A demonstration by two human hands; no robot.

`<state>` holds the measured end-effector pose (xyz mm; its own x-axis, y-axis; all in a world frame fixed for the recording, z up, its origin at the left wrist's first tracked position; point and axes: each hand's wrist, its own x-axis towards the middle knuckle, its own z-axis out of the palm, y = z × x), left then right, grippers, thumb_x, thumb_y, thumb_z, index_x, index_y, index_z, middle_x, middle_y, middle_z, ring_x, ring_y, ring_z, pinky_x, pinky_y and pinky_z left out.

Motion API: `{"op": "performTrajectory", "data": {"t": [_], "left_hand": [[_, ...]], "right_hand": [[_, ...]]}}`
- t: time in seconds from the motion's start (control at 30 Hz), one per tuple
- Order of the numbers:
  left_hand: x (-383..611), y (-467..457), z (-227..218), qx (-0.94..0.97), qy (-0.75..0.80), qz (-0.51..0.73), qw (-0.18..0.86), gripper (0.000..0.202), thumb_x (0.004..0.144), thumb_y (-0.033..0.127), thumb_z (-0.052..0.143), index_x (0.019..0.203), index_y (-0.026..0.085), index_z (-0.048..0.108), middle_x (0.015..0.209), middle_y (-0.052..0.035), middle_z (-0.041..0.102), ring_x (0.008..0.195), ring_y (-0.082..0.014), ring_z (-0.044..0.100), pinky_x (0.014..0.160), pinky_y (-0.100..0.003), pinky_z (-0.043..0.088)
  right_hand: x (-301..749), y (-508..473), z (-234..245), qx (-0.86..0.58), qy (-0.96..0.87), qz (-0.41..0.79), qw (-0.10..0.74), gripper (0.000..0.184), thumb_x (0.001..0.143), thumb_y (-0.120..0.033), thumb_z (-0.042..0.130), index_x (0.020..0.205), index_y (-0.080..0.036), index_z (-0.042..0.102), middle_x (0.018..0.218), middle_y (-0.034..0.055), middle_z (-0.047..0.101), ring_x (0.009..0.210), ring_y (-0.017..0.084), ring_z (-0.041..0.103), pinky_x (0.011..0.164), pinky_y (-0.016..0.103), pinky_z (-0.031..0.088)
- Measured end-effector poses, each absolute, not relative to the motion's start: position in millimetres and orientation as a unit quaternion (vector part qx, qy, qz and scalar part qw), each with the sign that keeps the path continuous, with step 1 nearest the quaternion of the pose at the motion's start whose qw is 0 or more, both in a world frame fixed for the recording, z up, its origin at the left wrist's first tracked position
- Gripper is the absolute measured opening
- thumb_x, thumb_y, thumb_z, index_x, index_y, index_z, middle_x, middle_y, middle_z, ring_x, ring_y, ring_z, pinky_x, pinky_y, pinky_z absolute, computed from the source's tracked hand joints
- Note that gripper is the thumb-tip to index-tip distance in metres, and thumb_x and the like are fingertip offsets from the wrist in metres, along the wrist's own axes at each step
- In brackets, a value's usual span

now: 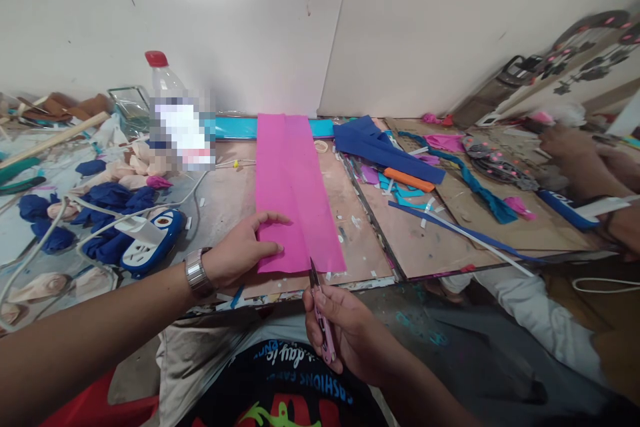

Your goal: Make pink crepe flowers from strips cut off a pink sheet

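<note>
A long strip of bright pink sheet material (287, 180) lies flat on the worktable, running from the wall to the near edge. A lengthwise line divides it; whether that is a cut or a fold I cannot tell. Wearing a metal watch at the wrist, my left hand (250, 247) rests on the strip's lower left edge, thumb and fingers apart. My right hand (345, 327) is closed around a pink-handled utility knife (324, 330). The knife's dark blade points up and away from me, with its tip at the strip's near edge.
Left of the strip are a blue-and-white power strip (153, 243), cords, and blue and beige bundles. A red-capped bottle (157, 60) stands behind. Rightward lie dark blue fabric (380, 147), an orange cutter (409, 180) and scraps. Another person's hands (570, 147) are at far right.
</note>
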<state>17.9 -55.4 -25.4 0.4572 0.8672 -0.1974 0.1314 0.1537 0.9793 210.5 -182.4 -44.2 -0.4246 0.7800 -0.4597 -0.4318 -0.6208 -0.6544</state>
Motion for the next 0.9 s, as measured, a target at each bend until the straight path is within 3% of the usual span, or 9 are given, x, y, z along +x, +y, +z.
{"op": "performTrajectory", "data": {"t": [0.13, 0.63, 0.9], "left_hand": [[18, -56, -24, 0.578, 0.433, 0.300, 0.624, 0.044, 0.069, 0.013, 0.071, 0.112, 0.024, 0.070, 0.126, -0.0044, 0.065, 0.111, -0.0221, 0.059, 0.095, -0.033, 0.046], [20, -60, -20, 0.472, 0.416, 0.282, 0.725, 0.052, 0.069, 0.014, 0.073, 0.119, 0.021, 0.063, 0.120, -0.0067, 0.061, 0.082, -0.0149, 0.064, 0.066, -0.027, 0.053], [21, -61, -16, 0.479, 0.417, 0.285, 0.718, 0.049, 0.067, 0.012, 0.074, 0.115, 0.020, 0.064, 0.120, -0.0055, 0.061, 0.081, -0.0127, 0.062, 0.067, -0.025, 0.052]], "right_hand": [[210, -182, -43, -0.388, -0.229, 0.813, 0.368, 0.040, 0.086, -0.054, 0.070, 0.092, -0.017, 0.055, 0.055, -0.0041, 0.059, 0.039, 0.007, 0.046, 0.032, 0.014, 0.030], [209, -182, -41, -0.377, -0.219, 0.812, 0.388, 0.037, 0.087, -0.051, 0.069, 0.093, -0.016, 0.059, 0.056, -0.0030, 0.060, 0.038, 0.008, 0.046, 0.029, 0.014, 0.034], [208, -182, -37, -0.379, -0.221, 0.809, 0.392, 0.036, 0.088, -0.051, 0.068, 0.094, -0.017, 0.059, 0.057, -0.0029, 0.059, 0.038, 0.008, 0.046, 0.030, 0.015, 0.033]]}}
